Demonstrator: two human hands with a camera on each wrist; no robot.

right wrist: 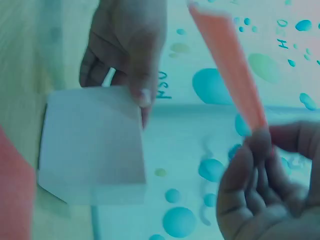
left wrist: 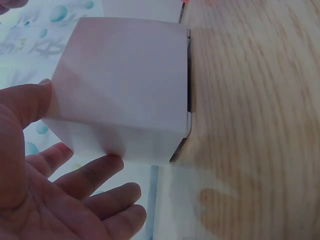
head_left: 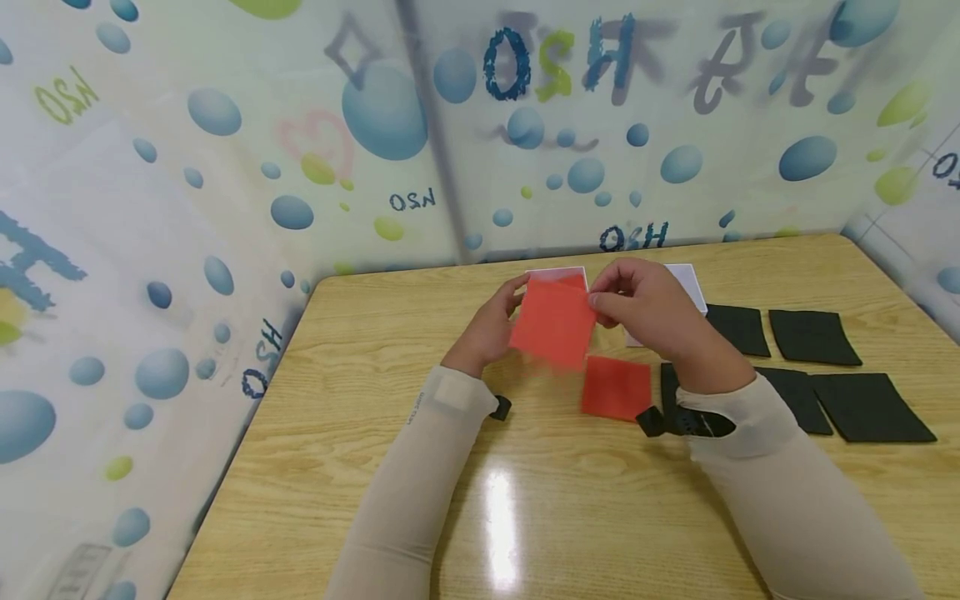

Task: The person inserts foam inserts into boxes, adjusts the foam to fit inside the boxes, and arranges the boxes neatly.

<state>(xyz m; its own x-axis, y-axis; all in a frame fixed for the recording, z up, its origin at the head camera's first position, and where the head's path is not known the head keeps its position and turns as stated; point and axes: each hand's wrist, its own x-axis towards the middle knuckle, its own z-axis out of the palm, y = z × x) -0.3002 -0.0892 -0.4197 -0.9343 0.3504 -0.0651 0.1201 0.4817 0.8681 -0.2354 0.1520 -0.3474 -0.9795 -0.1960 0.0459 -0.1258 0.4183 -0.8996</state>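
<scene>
My right hand [head_left: 652, 317] pinches a thin red square sheet [head_left: 555, 325] by its edge, between thumb and fingertips. The sheet is blurred in the head view and seen nearly edge-on, a tapering strip [right wrist: 232, 65], in the right wrist view. With its thumb on one edge and fingertips at a side wall, my left hand [left wrist: 60, 200] grips a small white box [left wrist: 125, 75]. In the head view the sheet hides most of that box [head_left: 558, 272]. A second red square [head_left: 617, 388] lies flat on the table below the hands.
Several black squares [head_left: 813, 337] lie in two rows to the right on the wooden table [head_left: 360, 500]. Behind my right hand is another white piece, perhaps a box or lid [head_left: 687, 286], partly hidden. A patterned curtain or sheet [head_left: 360, 208] borders the table's far and left sides.
</scene>
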